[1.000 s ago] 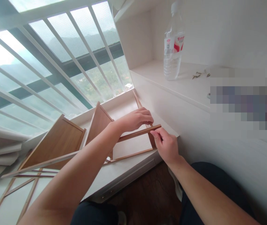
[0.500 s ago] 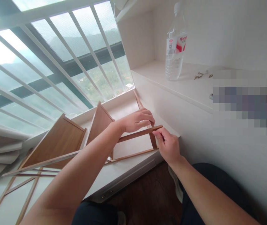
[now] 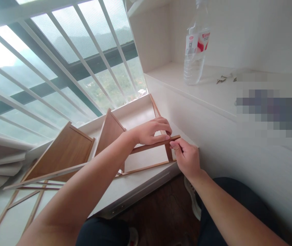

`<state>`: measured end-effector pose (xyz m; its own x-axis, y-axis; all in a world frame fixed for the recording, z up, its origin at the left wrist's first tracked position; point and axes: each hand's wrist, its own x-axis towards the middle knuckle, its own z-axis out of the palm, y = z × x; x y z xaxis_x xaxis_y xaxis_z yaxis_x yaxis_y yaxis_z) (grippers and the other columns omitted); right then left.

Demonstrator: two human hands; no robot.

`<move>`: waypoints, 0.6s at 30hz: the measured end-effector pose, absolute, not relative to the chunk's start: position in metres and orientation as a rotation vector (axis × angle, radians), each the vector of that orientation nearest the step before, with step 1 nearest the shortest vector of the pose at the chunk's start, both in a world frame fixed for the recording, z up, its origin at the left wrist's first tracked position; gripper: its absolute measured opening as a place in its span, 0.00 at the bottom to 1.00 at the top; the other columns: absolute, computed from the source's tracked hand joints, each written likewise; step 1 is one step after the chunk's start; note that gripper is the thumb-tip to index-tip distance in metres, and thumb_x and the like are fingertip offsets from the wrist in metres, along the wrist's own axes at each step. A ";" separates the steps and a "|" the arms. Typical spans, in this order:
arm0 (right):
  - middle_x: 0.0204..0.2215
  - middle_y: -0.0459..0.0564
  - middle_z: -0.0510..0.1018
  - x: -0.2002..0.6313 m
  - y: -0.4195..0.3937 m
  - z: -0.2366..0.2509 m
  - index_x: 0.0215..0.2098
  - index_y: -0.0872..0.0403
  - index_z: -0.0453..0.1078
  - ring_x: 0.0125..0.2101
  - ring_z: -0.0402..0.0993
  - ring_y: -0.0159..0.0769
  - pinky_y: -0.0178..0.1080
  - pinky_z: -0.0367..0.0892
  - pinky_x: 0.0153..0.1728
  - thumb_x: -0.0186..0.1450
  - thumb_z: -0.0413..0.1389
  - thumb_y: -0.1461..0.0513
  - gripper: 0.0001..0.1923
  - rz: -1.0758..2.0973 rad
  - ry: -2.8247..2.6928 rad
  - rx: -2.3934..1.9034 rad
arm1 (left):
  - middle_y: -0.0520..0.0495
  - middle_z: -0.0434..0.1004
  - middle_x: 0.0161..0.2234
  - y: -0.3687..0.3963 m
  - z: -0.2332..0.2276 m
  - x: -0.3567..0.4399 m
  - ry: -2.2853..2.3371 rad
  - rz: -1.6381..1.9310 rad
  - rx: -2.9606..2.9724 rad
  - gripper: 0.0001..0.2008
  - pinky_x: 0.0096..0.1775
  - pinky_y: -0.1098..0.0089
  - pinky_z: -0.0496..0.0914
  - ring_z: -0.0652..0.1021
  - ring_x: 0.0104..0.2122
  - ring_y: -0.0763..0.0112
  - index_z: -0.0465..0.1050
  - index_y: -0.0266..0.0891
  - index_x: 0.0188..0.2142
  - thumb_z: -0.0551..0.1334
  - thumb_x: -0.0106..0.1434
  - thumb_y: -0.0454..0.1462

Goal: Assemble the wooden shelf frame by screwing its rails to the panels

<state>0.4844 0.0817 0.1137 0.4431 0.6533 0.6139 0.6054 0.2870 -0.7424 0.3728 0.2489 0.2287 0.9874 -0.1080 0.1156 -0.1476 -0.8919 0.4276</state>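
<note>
A wooden shelf frame (image 3: 148, 148) with brown rails and slanted panels lies on the white window ledge. My left hand (image 3: 155, 131) curls over its upper rail near the right end, thumb along the rail and fingers bent on the far side. Close beside it, my right hand (image 3: 185, 155) is closed in a pinch against the near side of the same rail, by the corner where a short crosspiece (image 3: 169, 152) joins. Whatever is between the right fingertips is hidden or too small to make out.
A clear water bottle (image 3: 195, 58) stands on the white shelf (image 3: 171, 73) at upper right, with several small screws (image 3: 221, 79) near it. Part of that shelf is blurred out. Window bars (image 3: 84, 41) rise behind the ledge; a grey curtain (image 3: 2, 164) hangs at left.
The view has shifted slightly. My left fingers have bent further and the thumb now lies on the rail. My right hand stays pinched at the rail's end, its wrist slightly turned.
</note>
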 end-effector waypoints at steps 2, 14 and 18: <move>0.19 0.43 0.73 0.484 0.081 0.113 0.28 0.51 0.70 0.19 0.65 0.30 0.33 0.60 0.25 0.76 0.51 0.50 0.22 0.059 -1.224 -1.374 | 0.36 0.77 0.42 0.250 0.228 0.372 -0.184 0.130 2.686 0.20 0.52 0.59 0.68 0.75 0.44 0.57 0.78 0.37 0.44 0.54 0.74 0.49; 0.17 0.38 0.64 0.486 0.078 0.111 0.29 0.51 0.67 0.18 0.60 0.28 0.33 0.57 0.24 0.75 0.53 0.51 0.19 0.173 -1.228 -1.319 | 0.37 0.80 0.40 0.251 0.227 0.374 -0.202 0.165 2.661 0.18 0.51 0.60 0.68 0.77 0.44 0.57 0.80 0.39 0.43 0.57 0.73 0.48; 0.16 0.38 0.61 0.486 0.073 0.113 0.28 0.51 0.66 0.18 0.57 0.28 0.34 0.55 0.23 0.74 0.53 0.54 0.17 0.177 -1.227 -1.349 | 0.36 0.80 0.40 0.251 0.227 0.373 -0.213 0.182 2.658 0.18 0.51 0.59 0.69 0.77 0.44 0.57 0.80 0.38 0.43 0.58 0.73 0.48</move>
